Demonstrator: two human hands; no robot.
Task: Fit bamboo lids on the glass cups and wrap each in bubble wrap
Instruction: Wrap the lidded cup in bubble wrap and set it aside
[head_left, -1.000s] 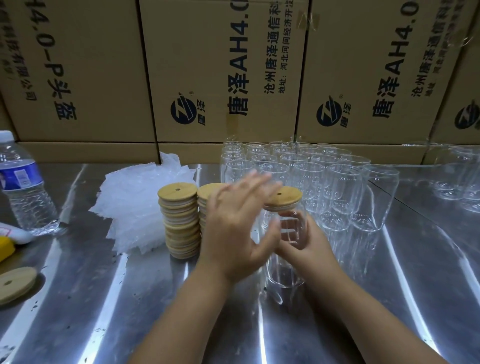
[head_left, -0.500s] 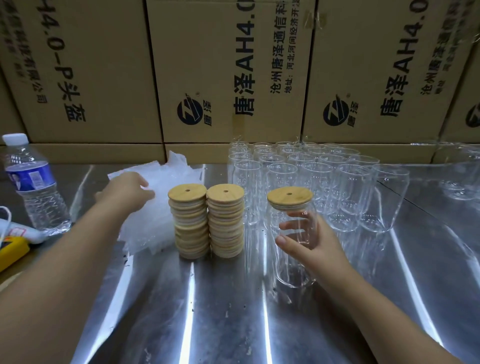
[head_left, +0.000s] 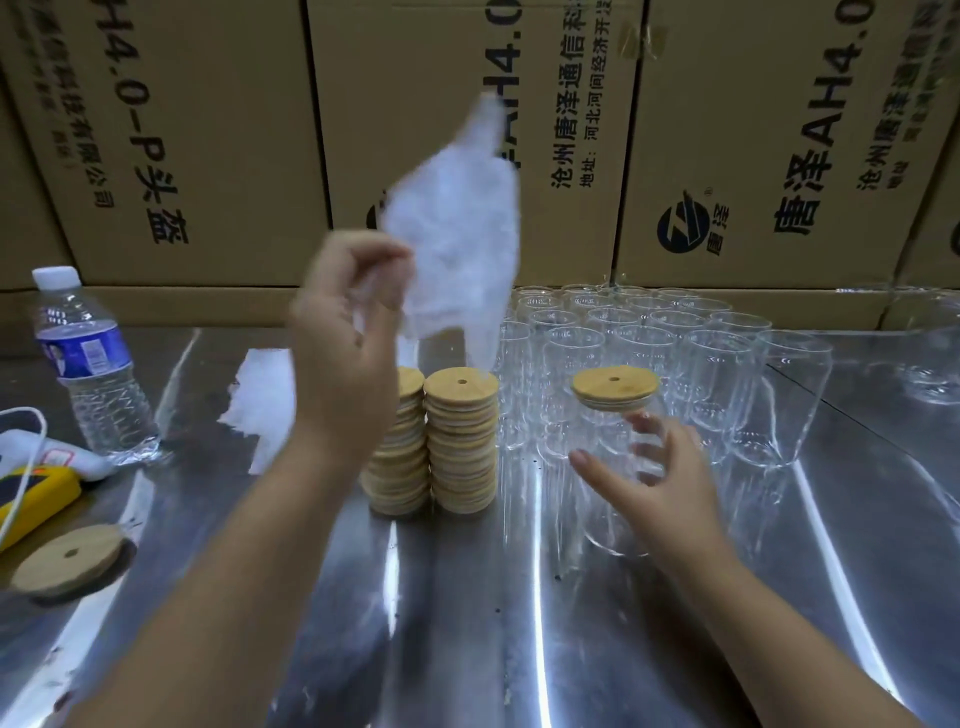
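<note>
Packing room or warehouse | printed cardboard cartons (head_left: 467, 130) stacked wall-like behind | steel worktable (head_left: 467, 623) | rows of identical glass cups (head_left: 675, 353) | stacked bamboo lids (head_left: 461, 447)

A single head-worn camera looks forward and down, close over the steel table (head_left: 675, 623) toward stacked cartons (head_left: 208, 130).

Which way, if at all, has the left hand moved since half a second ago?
Yes. The left hand has lifted off the bubble wrap pile, up and rightward, now above the lid stacks, pinching a bubble wrap sheet.
</note>
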